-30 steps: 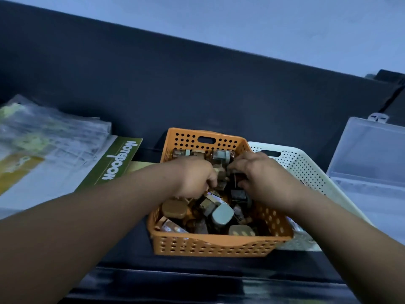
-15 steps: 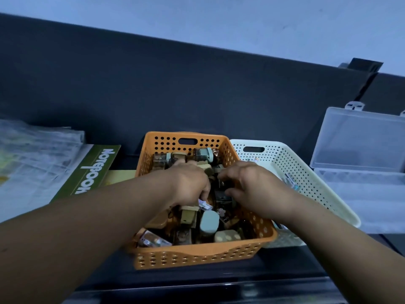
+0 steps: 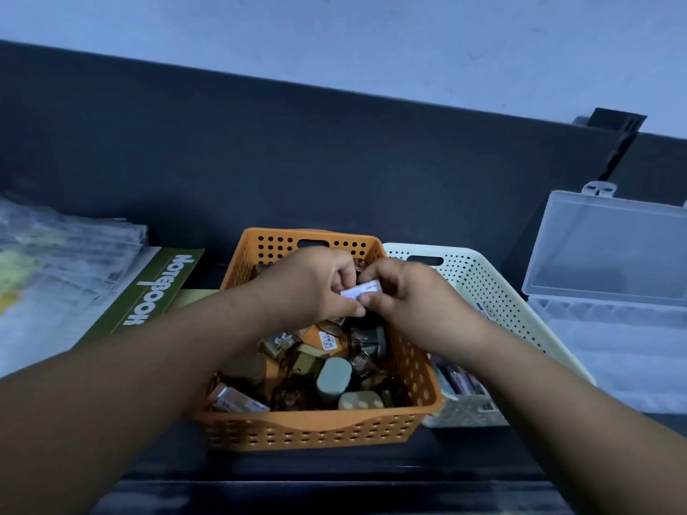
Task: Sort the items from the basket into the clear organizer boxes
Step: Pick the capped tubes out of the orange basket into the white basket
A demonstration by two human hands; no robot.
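An orange perforated basket (image 3: 316, 429) stands in front of me, filled with several small stationery items such as erasers and sharpeners. Above its far half, my left hand (image 3: 308, 288) and my right hand (image 3: 405, 295) meet and both pinch a small white eraser (image 3: 362, 290) between their fingertips. A clear organizer box (image 3: 609, 328) lies open at the right, its lid (image 3: 609, 250) raised toward the wall.
A cream perforated basket (image 3: 494, 291) sits right beside the orange one, holding a few packets. A green notebook (image 3: 148, 295) and plastic-wrapped papers (image 3: 55, 262) lie at the left. A dark panel rises behind everything.
Both hands have lifted out of the pile with a small white eraser held between them. The view shifted slightly, showing more of the clear box.
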